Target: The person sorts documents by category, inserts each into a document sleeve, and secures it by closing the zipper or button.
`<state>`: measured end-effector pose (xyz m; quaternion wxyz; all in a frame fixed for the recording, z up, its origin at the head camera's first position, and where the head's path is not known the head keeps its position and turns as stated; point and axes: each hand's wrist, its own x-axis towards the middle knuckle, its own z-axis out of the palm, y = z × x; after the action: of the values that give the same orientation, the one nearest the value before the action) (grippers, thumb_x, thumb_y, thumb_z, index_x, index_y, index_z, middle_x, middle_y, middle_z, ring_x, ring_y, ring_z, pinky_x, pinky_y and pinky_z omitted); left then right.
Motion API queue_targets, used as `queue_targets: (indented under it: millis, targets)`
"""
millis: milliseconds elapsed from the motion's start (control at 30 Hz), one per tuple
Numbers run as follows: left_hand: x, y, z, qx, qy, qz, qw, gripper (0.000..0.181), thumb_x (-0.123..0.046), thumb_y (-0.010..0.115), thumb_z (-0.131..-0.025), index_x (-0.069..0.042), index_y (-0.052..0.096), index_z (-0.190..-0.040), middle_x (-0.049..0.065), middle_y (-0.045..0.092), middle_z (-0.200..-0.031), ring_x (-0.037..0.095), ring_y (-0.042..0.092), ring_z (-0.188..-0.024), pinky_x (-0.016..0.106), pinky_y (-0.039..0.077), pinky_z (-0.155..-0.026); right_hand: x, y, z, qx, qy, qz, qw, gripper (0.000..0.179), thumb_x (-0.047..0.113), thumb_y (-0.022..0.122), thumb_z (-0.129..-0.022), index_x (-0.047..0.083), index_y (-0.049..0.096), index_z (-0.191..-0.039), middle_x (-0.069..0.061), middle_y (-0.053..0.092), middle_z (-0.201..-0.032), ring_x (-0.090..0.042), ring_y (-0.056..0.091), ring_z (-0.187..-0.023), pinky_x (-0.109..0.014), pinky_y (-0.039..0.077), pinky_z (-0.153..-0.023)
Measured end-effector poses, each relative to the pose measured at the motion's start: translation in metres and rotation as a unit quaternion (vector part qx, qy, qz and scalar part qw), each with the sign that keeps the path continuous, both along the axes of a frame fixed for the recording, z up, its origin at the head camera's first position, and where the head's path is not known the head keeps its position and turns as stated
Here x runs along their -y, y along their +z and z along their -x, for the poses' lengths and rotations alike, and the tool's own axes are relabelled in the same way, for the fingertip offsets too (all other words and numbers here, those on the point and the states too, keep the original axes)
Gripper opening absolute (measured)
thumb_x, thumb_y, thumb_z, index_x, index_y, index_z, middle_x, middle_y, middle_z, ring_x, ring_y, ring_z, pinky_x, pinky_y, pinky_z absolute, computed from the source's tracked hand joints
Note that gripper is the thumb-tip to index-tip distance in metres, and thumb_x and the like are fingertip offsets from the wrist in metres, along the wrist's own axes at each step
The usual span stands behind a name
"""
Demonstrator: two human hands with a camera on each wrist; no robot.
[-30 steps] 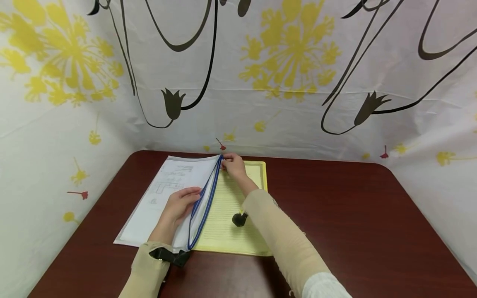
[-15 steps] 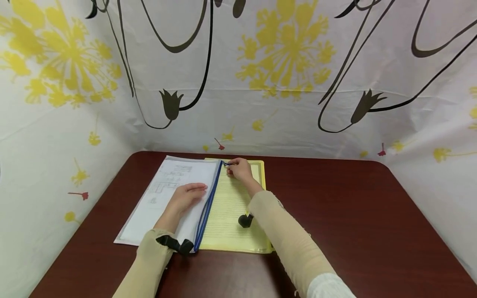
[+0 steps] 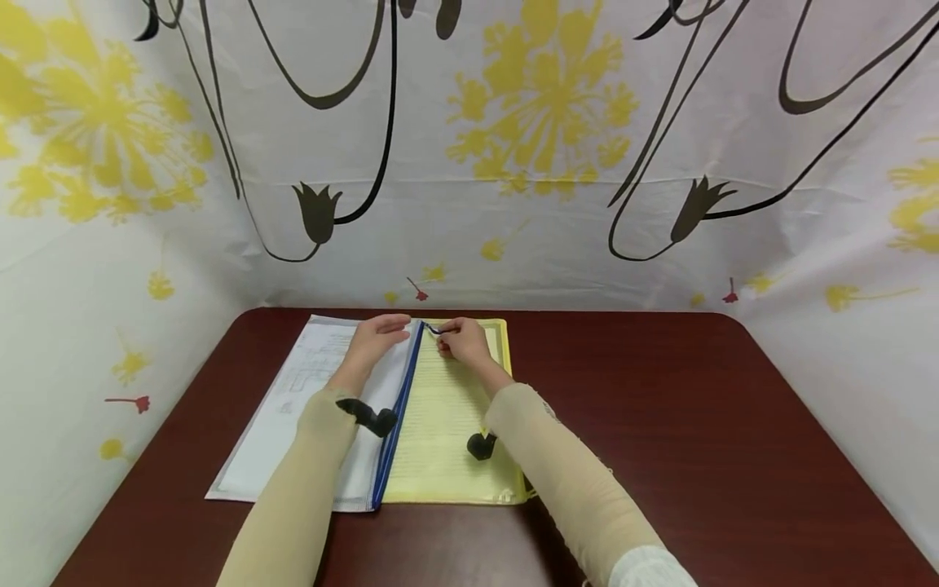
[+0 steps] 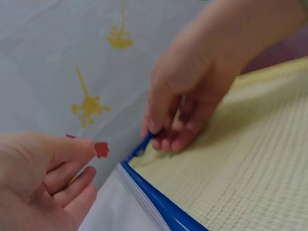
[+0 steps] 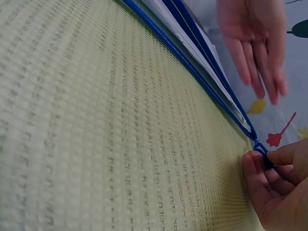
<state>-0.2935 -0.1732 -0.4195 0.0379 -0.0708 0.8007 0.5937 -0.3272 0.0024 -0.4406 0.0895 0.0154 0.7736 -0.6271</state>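
Observation:
A clear document pouch with a blue zipper lies on the table, with white printed sheets inside. Its right edge overlaps a yellow mesh pouch that holds a printed page. In the right wrist view the zipper's two blue edges stand apart, white paper showing between them, and meet at the far corner. There my right hand pinches the blue zipper pull between thumb and forefinger. My left hand hovers by the clear pouch's far edge, fingers loosely extended and holding nothing, as the left wrist view shows.
The dark red-brown table extends to the right of both pouches. A patterned cloth hangs behind and beside the table. Black wrist straps with small cameras sit on both sleeves.
My left hand has left the zipper edge and moved away from me to the pouch's far end. My right hand has gone from the corner itself to holding the pull slightly to its right.

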Motion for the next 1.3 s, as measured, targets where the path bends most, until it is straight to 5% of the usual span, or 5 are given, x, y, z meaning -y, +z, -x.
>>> queue_targets:
  millis: [167, 367, 1300]
  targets:
    - [-0.001, -0.021, 0.017, -0.014, -0.001, 0.052, 0.9985, 0.042, -0.009, 0.064, -0.097, -0.007, 0.058, -0.138, 0.013, 0.056, -0.146, 0.029, 0.051, -0.138, 0.043, 0.041, -0.117, 0.001, -0.002, -0.004, -0.012, 0.018, -0.022, 0.9995, 0.018, 0.004, 0.058, -0.099, -0.006, 0.069, -0.110, -0.023, 0.072, -0.099, -0.019, 0.069, -0.074, -0.026, 0.062, -0.065]
    - [-0.005, -0.035, 0.021, -0.011, 0.001, 0.076, 0.9971, 0.046, -0.007, 0.065, -0.093, -0.014, 0.059, -0.138, 0.009, 0.058, -0.145, 0.028, 0.052, -0.137, 0.043, 0.039, -0.118, -0.003, -0.001, -0.004, -0.039, 0.043, -0.061, 0.9965, 0.017, 0.003, 0.058, -0.098, -0.005, 0.069, -0.108, -0.020, 0.072, -0.095, -0.016, 0.067, -0.073, -0.023, 0.061, -0.064]
    - [-0.008, -0.047, 0.021, -0.088, 0.013, 0.122, 0.9886, 0.038, 0.000, 0.067, -0.091, -0.007, 0.067, -0.129, 0.013, 0.065, -0.135, 0.028, 0.060, -0.128, 0.039, 0.049, -0.110, -0.015, 0.002, -0.017, -0.069, 0.107, -0.167, 0.9777, 0.015, 0.010, 0.064, -0.097, 0.001, 0.074, -0.103, -0.014, 0.075, -0.094, -0.019, 0.073, -0.078, -0.024, 0.061, -0.067]
